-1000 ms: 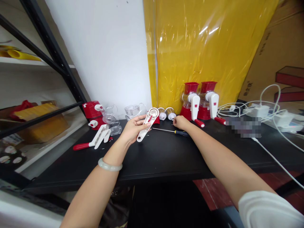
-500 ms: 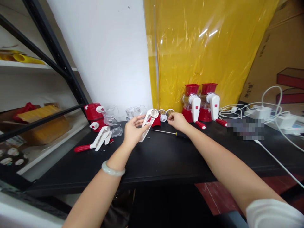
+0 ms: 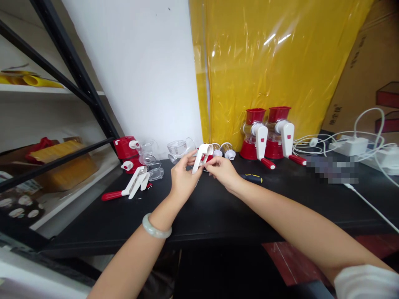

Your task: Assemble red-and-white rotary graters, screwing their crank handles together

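Note:
My left hand (image 3: 183,177) is closed around a white plastic crank arm (image 3: 204,148), which it holds tilted above the black table. A little red shows inside the arm's hollow side. My right hand (image 3: 223,172) pinches thumb and fingers against the arm's inner side; whatever lies between the fingertips is too small to make out. Just beyond the right wrist lies a screwdriver (image 3: 252,178) with a black and yellow handle, its shaft largely covered by the hand. Behind the hands stand metal grater drums (image 3: 227,151) with white ends.
Two assembled red and white rotary graters (image 3: 255,139) stand at the back right, near white cables and chargers (image 3: 352,145). Leftward are red grater housings (image 3: 126,148), clear plastic parts (image 3: 177,147) and another crank with a red handle (image 3: 112,195). A black-framed shelf (image 3: 90,99) borders the left side.
My right hand has moved left from beside the drums to the crank arm. The arm has been turned in my left hand, and the screwdriver's shaft is now covered.

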Available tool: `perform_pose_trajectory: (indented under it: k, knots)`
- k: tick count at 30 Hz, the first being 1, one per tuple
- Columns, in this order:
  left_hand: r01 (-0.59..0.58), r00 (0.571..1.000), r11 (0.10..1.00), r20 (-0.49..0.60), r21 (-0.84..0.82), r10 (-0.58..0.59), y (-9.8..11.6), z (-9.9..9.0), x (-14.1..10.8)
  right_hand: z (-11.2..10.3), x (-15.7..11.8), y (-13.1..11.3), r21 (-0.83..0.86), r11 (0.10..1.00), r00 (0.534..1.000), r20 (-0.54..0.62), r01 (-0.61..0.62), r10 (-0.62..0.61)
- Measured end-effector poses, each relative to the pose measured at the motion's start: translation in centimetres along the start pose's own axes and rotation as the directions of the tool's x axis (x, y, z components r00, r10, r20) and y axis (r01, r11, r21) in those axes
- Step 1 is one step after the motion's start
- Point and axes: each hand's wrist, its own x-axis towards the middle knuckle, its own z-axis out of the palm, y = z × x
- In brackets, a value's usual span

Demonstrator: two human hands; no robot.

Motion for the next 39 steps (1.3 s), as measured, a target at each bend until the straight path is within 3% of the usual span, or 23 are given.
perform_pose_trajectory:
  k: [13,39]
  knots:
    - [-0.031,1.000,0.998,0.003,0.052,0.030,0.1,0.5,-0.6,0.5,-0.3,0.1,0.067,0.989,0.990,-0.038,-0.131,0.133]
    - [-0.017,0.998,0.999,-0.063,0.029,0.018,0.2,0.6,-0.7,0.9,-0.3,1.0,0.146,0.987,0.995,-0.058,-0.074,0.083]
